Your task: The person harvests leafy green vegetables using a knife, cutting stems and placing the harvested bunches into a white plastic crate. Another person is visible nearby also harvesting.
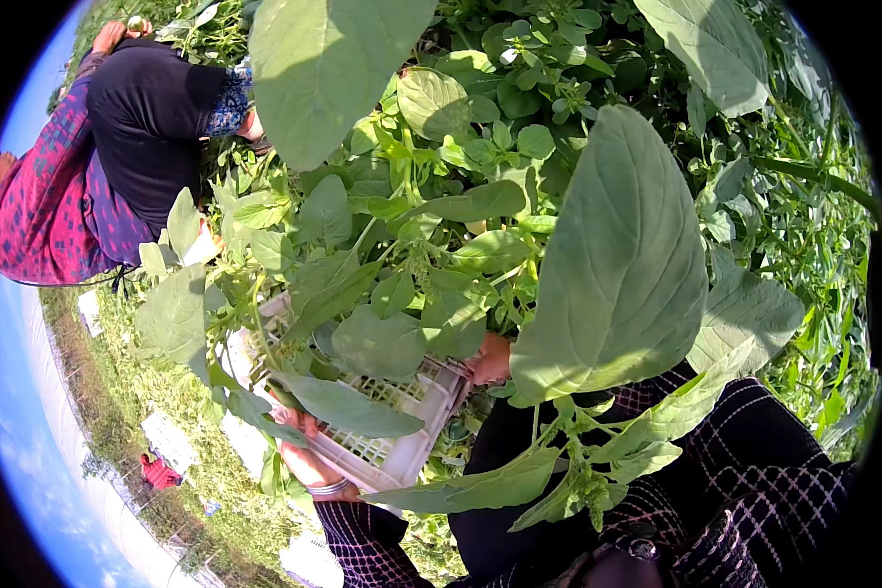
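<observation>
A white lattice plastic crate [411, 448] is tilted in front of me, partly behind broad leaves of a tall leafy plant [610, 272]. My left hand [301, 441], with bangles at the wrist, has its fingers curled over the crate's left side. At the crate's right rim, my right hand [490, 360] is closed on the edge; a big leaf covers its wrist. Part of the lattice shows through gaps in the foliage, and leaves hide the rest of the inside.
Another person [154, 110] crouches at the upper left, holding a small round green object [135, 24]. Dense low plants [514, 95] fill the top and right. Several white objects, possibly crates, lie across the field at the lower left, near a distant person in red [160, 472].
</observation>
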`<action>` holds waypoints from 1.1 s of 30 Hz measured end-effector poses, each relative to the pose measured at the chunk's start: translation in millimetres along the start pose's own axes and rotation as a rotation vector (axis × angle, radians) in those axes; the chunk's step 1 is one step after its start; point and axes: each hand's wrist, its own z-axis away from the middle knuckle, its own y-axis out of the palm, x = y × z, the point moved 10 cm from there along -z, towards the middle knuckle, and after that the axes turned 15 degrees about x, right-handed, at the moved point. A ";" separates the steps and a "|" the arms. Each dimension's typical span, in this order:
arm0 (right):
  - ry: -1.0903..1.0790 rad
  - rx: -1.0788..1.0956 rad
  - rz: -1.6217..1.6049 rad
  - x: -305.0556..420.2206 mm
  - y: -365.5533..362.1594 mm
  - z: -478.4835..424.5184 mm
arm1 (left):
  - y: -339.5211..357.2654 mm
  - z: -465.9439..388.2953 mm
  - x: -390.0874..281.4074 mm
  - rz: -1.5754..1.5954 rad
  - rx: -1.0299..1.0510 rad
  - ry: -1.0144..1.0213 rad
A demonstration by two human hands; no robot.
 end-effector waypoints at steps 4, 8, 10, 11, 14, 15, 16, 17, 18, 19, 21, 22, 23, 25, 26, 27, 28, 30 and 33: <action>-0.012 -0.270 -0.018 7.9 -81.8 110.1 | 109.5 -17.5 15.1 -0.066 0.156 -0.050; -0.094 -0.511 -0.090 23.1 -143.7 170.3 | 216.9 -42.4 43.8 0.124 0.391 -0.091; -0.199 -0.599 -0.139 32.3 -166.4 169.7 | 248.7 -77.7 56.0 0.061 0.548 -0.019; -0.253 -0.661 -0.158 33.6 -182.0 175.4 | 260.1 -105.0 81.0 0.043 0.611 -0.003; -0.538 -0.770 -0.213 62.7 -210.6 184.5 | 271.5 -138.8 107.8 0.105 0.557 0.094; -0.588 -0.792 -0.180 71.3 -197.1 187.5 | 262.1 -134.8 110.1 0.118 0.532 0.081; -0.594 -0.813 -0.106 79.8 -179.3 192.3 | 244.5 -125.7 102.1 0.138 0.547 0.077; -0.540 -0.826 -0.002 91.0 -145.4 190.1 | 216.7 -118.3 93.0 0.148 0.547 0.075; -0.373 -0.852 0.171 102.5 -93.4 197.4 | 185.0 -91.2 72.4 0.152 0.465 0.079; -0.229 -0.838 0.360 127.4 -38.1 190.8 | 127.4 -74.6 48.0 0.060 0.445 0.031; 0.047 -0.781 0.579 142.1 59.6 194.4 | 37.3 -30.5 12.3 0.134 0.360 0.136; 0.010 -0.771 0.625 138.2 106.2 205.4 | 0.9 3.3 -3.7 0.157 0.314 0.141; -0.009 -0.777 0.680 131.8 150.3 228.7 | -26.7 32.0 -1.2 0.117 0.302 0.115; -0.068 -0.946 0.995 118.5 201.3 294.6 | -34.4 121.0 13.6 0.019 0.236 0.014; 0.034 -0.915 0.873 99.7 214.5 315.9 | -2.0 179.0 -1.3 -0.143 0.416 0.101; 0.128 -0.884 0.772 87.1 233.1 337.8 | -15.0 202.7 -11.4 -0.304 0.327 0.211; 0.113 -0.893 0.793 89.8 233.6 349.6 | -35.7 217.5 -9.6 -0.385 0.250 0.324; 0.005 -1.000 0.810 96.9 240.0 385.8 | -39.6 226.3 25.0 -0.589 0.410 0.377; -0.130 -1.015 0.663 94.5 247.0 410.6 | -3.0 270.4 11.3 -0.418 0.430 0.232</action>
